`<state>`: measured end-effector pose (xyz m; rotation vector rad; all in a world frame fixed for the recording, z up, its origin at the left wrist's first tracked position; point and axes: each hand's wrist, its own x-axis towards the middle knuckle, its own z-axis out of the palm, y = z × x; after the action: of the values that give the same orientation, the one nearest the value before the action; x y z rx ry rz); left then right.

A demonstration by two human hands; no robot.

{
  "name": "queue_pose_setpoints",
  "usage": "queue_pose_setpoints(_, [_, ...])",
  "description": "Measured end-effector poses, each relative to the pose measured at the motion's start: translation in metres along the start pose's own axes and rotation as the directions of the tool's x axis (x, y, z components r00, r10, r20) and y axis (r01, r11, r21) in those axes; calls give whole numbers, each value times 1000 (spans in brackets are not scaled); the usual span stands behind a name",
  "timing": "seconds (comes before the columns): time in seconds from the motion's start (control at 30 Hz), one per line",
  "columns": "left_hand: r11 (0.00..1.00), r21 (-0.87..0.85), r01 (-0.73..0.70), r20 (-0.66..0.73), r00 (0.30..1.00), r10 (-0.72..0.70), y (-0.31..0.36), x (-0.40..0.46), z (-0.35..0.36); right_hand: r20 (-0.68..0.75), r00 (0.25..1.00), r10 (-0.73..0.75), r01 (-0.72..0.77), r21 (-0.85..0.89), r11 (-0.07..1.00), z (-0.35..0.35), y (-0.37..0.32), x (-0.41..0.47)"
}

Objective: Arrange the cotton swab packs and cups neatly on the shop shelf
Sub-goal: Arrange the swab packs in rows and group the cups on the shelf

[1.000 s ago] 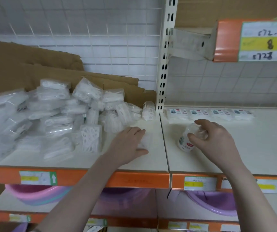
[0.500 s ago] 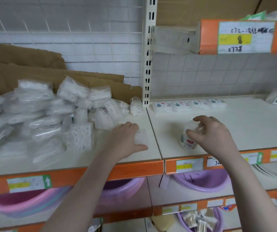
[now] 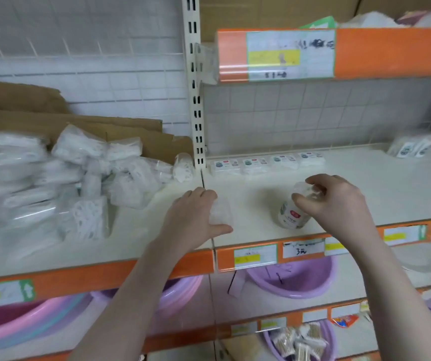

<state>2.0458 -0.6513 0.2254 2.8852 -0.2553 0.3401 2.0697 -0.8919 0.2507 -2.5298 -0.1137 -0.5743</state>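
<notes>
Right fingers (image 3: 310, 201) curl round cup (image 3: 291, 213) (left hand (image 3: 193, 217) grips pack (image 3: 219, 212)).

Retail shop aisle: orange-edged shelf (image 3: 339, 178) with price labels (image 3: 254, 257), piled cotton swab packs (image 3: 53, 175), plastic basins (image 3: 295, 280) stocked below.

We see white packs (image 3: 60, 178), a clear cup (image 3: 291, 213) with a red-and-green label, orange shelf edges (image 3: 120, 272), brown cardboard (image 3: 21, 105), and pink and purple basins (image 3: 295, 280) below.
</notes>
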Motion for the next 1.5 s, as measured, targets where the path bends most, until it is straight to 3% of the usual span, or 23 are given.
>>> queue_pose_setpoints(0.47, [993, 68, 92, 69, 993, -96, 189, 103, 70, 62, 996, -62, 60, 32, 998, -76, 216, 86])
queue_pose_setpoints(0.97, [997, 74, -20, 195, 981, 5, 219, 169, 101, 87, 993, -84, 88, -44, 995, -70, 253, 136])
queue_pose_setpoints(1.3, [995, 98, 3, 229, 973, -25, 258, 199, 117, 203, 968, -147, 158, -36, 987, -85, 291, 181])
queue_pose_setpoints(1.5, [996, 49, 70, 181, 980, -77, 292, 215, 131, 255, 934, -249, 256, 5, 967, -87, 323, 208])
